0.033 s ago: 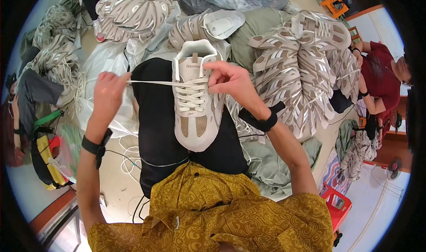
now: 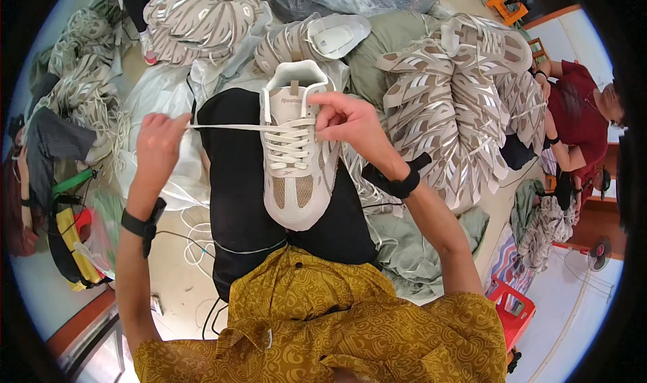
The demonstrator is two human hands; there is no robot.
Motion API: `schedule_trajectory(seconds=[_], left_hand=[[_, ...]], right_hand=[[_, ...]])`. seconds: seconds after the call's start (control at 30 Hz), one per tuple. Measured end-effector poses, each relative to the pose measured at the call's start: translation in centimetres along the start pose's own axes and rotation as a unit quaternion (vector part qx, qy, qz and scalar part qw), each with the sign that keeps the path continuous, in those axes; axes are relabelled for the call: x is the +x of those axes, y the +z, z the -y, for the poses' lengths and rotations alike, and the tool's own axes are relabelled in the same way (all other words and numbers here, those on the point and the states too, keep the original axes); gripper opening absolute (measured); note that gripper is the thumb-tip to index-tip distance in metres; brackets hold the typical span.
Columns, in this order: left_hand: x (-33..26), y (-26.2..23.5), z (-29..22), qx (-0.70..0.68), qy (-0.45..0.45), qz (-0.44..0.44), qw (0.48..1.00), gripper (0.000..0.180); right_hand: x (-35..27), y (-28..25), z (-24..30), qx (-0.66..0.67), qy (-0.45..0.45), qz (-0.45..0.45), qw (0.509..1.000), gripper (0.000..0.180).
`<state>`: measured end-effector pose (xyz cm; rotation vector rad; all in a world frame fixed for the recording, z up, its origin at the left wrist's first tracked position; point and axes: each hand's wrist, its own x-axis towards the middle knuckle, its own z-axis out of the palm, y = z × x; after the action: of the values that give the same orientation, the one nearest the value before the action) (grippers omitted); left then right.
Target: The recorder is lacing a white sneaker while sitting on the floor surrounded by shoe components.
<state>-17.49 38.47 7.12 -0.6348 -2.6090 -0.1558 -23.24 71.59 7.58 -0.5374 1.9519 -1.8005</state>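
A beige and white sneaker [image 2: 296, 201] rests on my black-clad lap, its toe toward me and its heel collar away. Pale laces criss-cross its tongue. Out to the left, my left hand [image 2: 158, 147] is closed on the end of the shoelace [image 2: 226, 126], which runs taut and nearly level from the upper eyelets. My right hand [image 2: 347, 118] has its thumb and curled fingers against the right upper edge of the sneaker, beside the top lace rows. Exactly what its fingertips pinch there is partly hidden.
Bundled sneakers [image 2: 445, 113] are piled to the right, with another round bundle [image 2: 199, 19] at the far left. Green cloth [image 2: 431, 248] lies by my right knee. A person in a red shirt [image 2: 579, 113] sits at the right, near a red plastic stool [image 2: 510, 309].
My left hand has shifted slightly left, drawing the lace a little farther out. The right hand stays against the sneaker, which has barely moved.
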Motion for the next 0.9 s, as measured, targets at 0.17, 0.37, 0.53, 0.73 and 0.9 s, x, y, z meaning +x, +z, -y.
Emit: schedule_trajectory(seconds=[0.17, 0.37, 0.53, 0.73, 0.9], left_hand=[[-0.1, -0.9, 1.0, 0.015, 0.012, 0.026, 0.999, 0.029], [-0.1, -1.5, 1.9, 0.003, -0.007, 0.024, 1.0, 0.027], [-0.5, -1.4, 3.1, 0.031, -0.051, 0.041, 0.997, 0.022], [2.6, -3.0, 4.2, 0.112, -0.07, 0.081, 0.988, 0.022], [2.2, -3.4, 4.4, -0.169, -0.322, 0.151, 0.919, 0.023]], right_hand=[[0.2, -0.1, -0.6, 0.018, 0.005, -0.002, 1.0, 0.048], [-1.8, -3.4, -1.1, -0.212, -0.06, -0.11, 0.969, 0.058], [-1.2, -3.2, -5.0, -0.43, -0.094, -0.142, 0.887, 0.058], [0.2, -4.6, -7.7, -0.116, 0.09, -0.133, 0.98, 0.032], [-1.4, -9.4, -3.2, -0.159, 0.037, -0.187, 0.969, 0.029]])
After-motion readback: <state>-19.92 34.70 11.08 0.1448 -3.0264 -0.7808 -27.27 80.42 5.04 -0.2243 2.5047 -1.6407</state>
